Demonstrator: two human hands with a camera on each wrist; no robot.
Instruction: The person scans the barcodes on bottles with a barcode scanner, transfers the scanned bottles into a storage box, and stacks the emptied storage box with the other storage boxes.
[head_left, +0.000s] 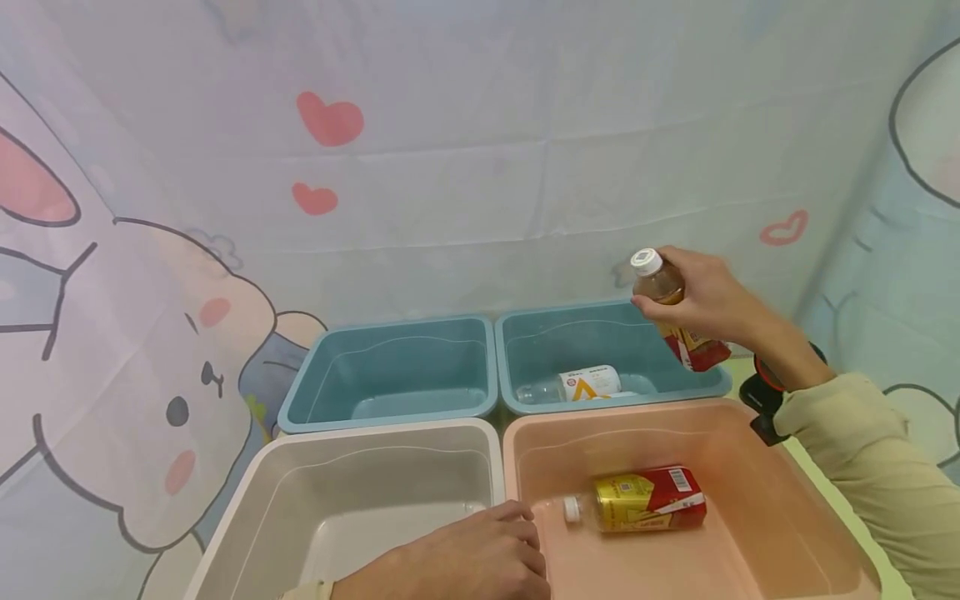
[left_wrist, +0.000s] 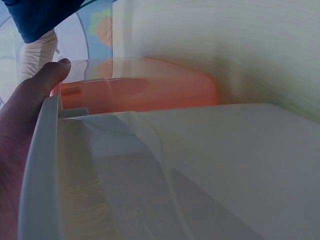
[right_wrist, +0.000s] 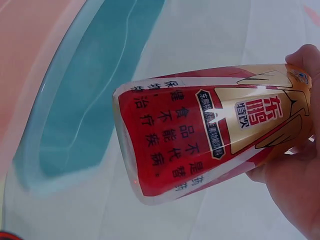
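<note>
My right hand (head_left: 705,300) grips a bottle (head_left: 658,286) with a white cap and a red and gold label, tilted above the right edge of the right teal bin (head_left: 525,321). The right wrist view shows that bottle (right_wrist: 210,130) close up in the right hand (right_wrist: 295,170), over the teal bin (right_wrist: 95,100). My left hand (head_left: 465,558) lies on the rim between the white bin (head_left: 375,433) and the pink bin (head_left: 622,412), fingers curled over it. In the left wrist view the left hand (left_wrist: 30,100) holds the white bin's rim (left_wrist: 42,165).
A matching red and gold bottle (head_left: 645,500) lies on its side in the pink bin. A clear bottle with a white and yellow label (head_left: 577,385) lies in the right teal bin. The left teal bin (head_left: 390,323) holds nothing visible. A cartoon-print curtain hangs behind.
</note>
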